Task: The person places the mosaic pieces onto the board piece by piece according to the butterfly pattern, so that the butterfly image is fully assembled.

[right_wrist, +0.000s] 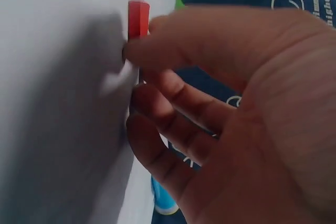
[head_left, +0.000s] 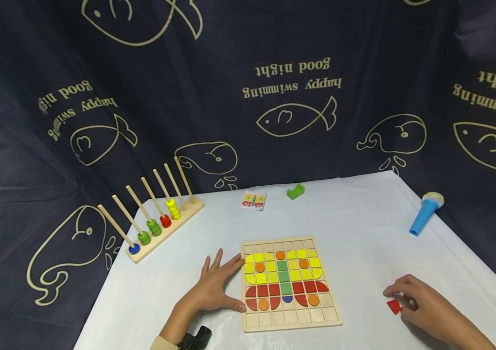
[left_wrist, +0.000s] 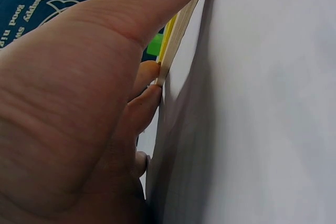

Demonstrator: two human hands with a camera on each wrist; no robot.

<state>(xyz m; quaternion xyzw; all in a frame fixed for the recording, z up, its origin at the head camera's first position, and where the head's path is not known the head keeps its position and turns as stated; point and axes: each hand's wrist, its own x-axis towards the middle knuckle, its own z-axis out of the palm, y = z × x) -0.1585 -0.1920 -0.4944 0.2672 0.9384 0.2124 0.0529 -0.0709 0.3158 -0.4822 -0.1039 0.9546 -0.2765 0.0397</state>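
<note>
The wooden grid board [head_left: 292, 326] lies flat in the middle of the table, bearing a butterfly pattern of yellow, red, green, orange and blue pieces. At its left edge, my left hand [head_left: 213, 287] rests with fingers spread; the thumb touches low on that side and a fingertip meets the upper part. The board's edge [left_wrist: 181, 22] shows beyond the thumb in the left wrist view. To the right of the board, my right hand [head_left: 427, 304] pinches a small red fan-shaped piece [head_left: 394, 306] between thumb and index finger, close to the tabletop. Its other fingers are bent.
A wooden peg rack [head_left: 165, 236] with coloured beads stands at the back left. Near the far edge lie a butterfly picture card [head_left: 254, 200] and a green notched block [head_left: 295, 191]. A blue toy microphone [head_left: 425, 214] lies at the right edge. Dark printed cloth [head_left: 230, 116] hangs behind.
</note>
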